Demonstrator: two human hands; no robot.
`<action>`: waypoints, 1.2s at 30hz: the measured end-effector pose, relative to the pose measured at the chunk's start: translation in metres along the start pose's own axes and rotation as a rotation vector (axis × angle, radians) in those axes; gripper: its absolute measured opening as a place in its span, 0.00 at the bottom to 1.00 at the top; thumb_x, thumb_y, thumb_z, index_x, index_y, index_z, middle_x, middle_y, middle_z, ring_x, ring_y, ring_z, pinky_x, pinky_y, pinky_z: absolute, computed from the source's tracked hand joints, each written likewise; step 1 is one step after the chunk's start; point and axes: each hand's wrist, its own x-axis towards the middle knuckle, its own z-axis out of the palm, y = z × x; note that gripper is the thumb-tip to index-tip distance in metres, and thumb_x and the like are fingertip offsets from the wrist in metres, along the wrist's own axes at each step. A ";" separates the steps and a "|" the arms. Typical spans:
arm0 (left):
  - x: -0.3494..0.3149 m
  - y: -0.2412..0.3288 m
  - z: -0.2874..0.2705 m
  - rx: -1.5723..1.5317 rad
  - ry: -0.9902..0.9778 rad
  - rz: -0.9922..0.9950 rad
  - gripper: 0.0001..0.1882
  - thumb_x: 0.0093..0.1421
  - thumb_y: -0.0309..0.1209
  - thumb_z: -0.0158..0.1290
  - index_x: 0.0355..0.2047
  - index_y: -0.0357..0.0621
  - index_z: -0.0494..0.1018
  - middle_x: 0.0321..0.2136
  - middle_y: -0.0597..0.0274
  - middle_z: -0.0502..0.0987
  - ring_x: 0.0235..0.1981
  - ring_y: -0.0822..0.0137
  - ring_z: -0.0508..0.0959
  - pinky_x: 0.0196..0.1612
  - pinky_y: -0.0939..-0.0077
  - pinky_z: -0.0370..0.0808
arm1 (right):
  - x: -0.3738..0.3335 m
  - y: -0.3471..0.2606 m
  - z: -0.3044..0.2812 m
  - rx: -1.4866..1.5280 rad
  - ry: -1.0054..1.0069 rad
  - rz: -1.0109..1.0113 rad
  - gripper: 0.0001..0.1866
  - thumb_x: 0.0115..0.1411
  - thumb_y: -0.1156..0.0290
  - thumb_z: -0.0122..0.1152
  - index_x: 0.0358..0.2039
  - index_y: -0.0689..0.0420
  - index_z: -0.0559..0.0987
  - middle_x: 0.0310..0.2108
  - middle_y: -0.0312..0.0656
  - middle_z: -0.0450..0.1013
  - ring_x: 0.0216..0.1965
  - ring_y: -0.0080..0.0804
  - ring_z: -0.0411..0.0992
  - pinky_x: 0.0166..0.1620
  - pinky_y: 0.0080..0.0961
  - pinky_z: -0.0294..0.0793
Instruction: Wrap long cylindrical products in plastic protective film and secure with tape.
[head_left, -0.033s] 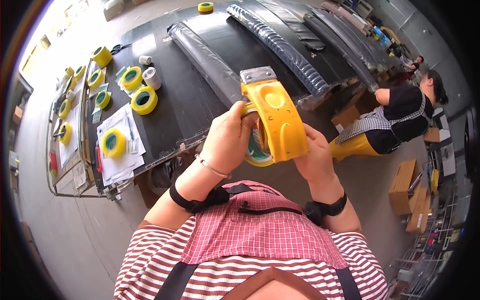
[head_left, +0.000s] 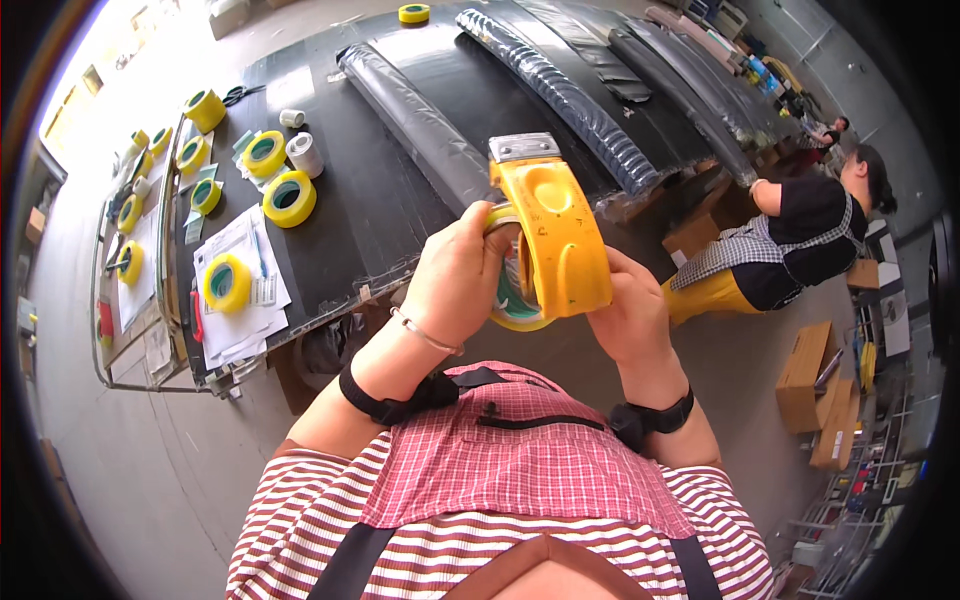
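1. Gripping a tape roll (head_left: 512,296) in the closed left hand (head_left: 455,280), with the thumb over its glossy rim and its green core showing.
2. Holding the dispenser (head_left: 562,240) at its lower right edge in the right hand (head_left: 632,310), closed on hard yellow plastic; cannot make out the fingertips behind.
3. Bearing both in mid-air before the checked apron (head_left: 540,460), with the tape roll against the dispenser's left side; cannot tell how far seated.
4. Showing on the dispenser a curved, scuffed shell, moulded with a rounded oval and a longer bulge, and a dull metal plate (head_left: 524,147) at its upper end.
5. Wearing a thin, shiny bangle (head_left: 425,333) and black wrist straps (head_left: 375,400).
6. Facing a smooth, dark table (head_left: 350,200) with a tube in wrinkled black plastic (head_left: 410,115) and a ribbed tube (head_left: 555,95) under glossy film.
7. Seeing, toward the left, loose yellow rolls (head_left: 289,199), one on thin white papers (head_left: 238,237), and dark scissors (head_left: 240,95).
8. Having a co-worker (head_left: 790,240) in a gingham apron to the right, near cardboard boxes (head_left: 803,370).
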 end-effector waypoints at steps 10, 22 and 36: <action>0.008 0.000 0.011 0.130 -0.020 0.011 0.10 0.61 0.27 0.51 0.41 0.35 0.70 0.33 0.41 0.76 0.37 0.42 0.77 0.40 0.56 0.75 | -0.001 0.011 0.012 -0.404 0.033 -0.147 0.40 0.49 0.74 0.76 0.60 0.60 0.64 0.51 0.38 0.70 0.53 0.25 0.70 0.58 0.24 0.69; 0.015 -0.013 0.015 -0.687 -0.391 -0.252 0.22 0.68 0.44 0.49 0.52 0.39 0.72 0.39 0.66 0.76 0.39 0.76 0.74 0.43 0.79 0.73 | -0.003 0.005 -0.004 -0.186 0.078 -0.198 0.34 0.50 0.65 0.77 0.54 0.62 0.71 0.48 0.37 0.72 0.49 0.25 0.71 0.52 0.23 0.70; 0.016 -0.007 0.030 -0.818 -0.516 -0.395 0.27 0.67 0.36 0.46 0.65 0.45 0.58 0.54 0.61 0.69 0.53 0.70 0.70 0.54 0.71 0.72 | -0.005 0.004 -0.016 -0.097 0.149 -0.218 0.35 0.55 0.63 0.69 0.60 0.60 0.67 0.53 0.46 0.71 0.53 0.38 0.72 0.55 0.39 0.75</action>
